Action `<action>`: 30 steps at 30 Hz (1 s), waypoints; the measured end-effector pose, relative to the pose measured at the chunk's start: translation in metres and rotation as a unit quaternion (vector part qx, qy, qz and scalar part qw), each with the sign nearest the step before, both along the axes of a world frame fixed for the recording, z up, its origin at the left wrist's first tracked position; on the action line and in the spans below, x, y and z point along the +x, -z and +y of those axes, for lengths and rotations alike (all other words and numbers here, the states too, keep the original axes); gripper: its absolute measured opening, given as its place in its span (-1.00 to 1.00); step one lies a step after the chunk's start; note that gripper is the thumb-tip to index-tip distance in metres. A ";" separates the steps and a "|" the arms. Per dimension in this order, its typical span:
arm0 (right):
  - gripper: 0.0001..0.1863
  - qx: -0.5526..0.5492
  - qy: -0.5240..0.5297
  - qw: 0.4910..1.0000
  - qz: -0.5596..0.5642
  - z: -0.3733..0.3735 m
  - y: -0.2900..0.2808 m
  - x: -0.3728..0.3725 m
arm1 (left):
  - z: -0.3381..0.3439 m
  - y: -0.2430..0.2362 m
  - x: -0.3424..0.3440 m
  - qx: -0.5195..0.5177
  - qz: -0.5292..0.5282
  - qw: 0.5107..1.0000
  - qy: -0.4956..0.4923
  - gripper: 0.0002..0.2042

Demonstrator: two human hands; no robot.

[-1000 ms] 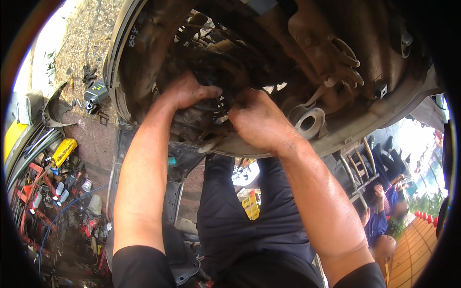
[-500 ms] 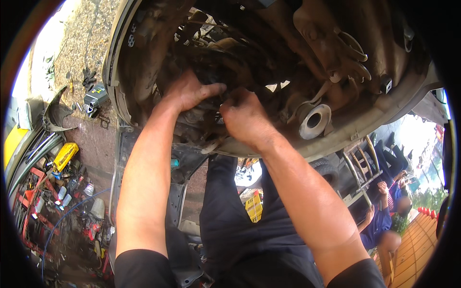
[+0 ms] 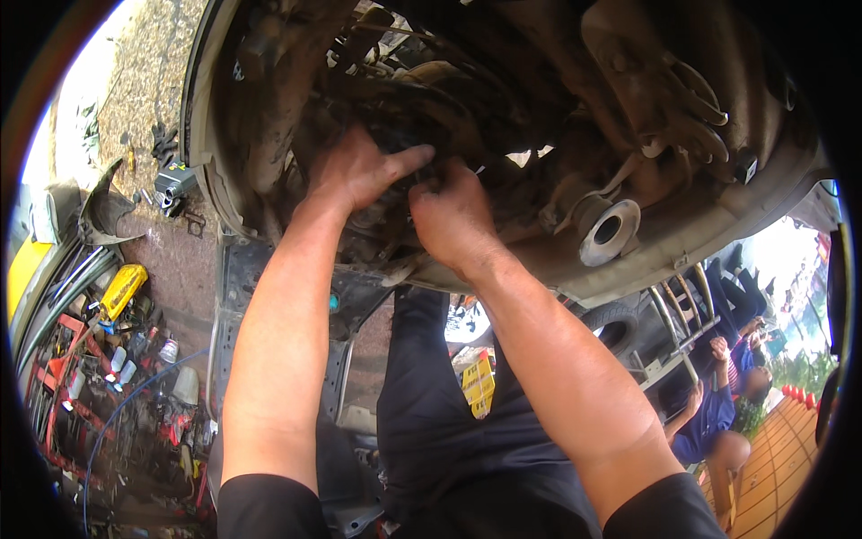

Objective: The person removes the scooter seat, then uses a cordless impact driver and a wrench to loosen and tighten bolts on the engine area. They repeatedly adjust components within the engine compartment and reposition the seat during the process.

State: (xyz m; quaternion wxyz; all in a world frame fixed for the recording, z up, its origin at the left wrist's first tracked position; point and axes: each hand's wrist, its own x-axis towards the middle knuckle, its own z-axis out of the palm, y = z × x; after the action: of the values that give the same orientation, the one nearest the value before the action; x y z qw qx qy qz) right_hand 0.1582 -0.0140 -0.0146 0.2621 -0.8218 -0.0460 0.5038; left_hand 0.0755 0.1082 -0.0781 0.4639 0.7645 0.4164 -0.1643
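Note:
Both my arms reach up into the dark underside of a vehicle (image 3: 557,81). My left hand (image 3: 364,171) is among the parts there, its thumb stretched toward the right hand and its other fingers hidden in shadow. Close beside it, my right hand (image 3: 449,211) is closed with the fingers curled in; whatever it grips is too dark and small to name. To the right of the hands sits a round metal pipe end (image 3: 611,232) with a flange. The pale lower rim (image 3: 628,277) of the body curves below it.
On the left lie a black box-shaped part (image 3: 175,180), a yellow container (image 3: 123,289) and a heap of tools and bottles (image 3: 117,377) with a blue hose (image 3: 112,413). A tyre (image 3: 611,331) and metal frame (image 3: 678,314) stand at right, near seated people (image 3: 718,404).
The vehicle's underside has shifted slightly right in view. My right hand has turned a little and moved marginally left against the picture; both hands stay at the same spot.

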 end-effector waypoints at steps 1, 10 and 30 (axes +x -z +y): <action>-0.57 0.000 0.002 1.000 0.001 -0.001 0.000 -0.001 | 0.000 0.000 0.002 0.006 0.009 1.000 0.004 -0.22; -0.60 0.048 0.006 0.998 -0.031 -0.021 0.007 -0.008 | -0.007 -0.005 0.009 0.024 0.024 0.999 0.027 -0.24; -0.56 0.071 -0.138 0.986 0.064 -0.097 -0.141 -0.008 | -0.088 -0.060 -0.027 0.117 -0.012 0.962 -0.246 -0.14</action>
State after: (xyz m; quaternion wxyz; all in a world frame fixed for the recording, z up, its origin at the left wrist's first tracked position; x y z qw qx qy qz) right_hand 0.1501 -0.1115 0.1260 0.2504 -0.7529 -0.1775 0.5822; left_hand 0.0484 0.0197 -0.0183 0.4023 0.6895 0.6021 0.0135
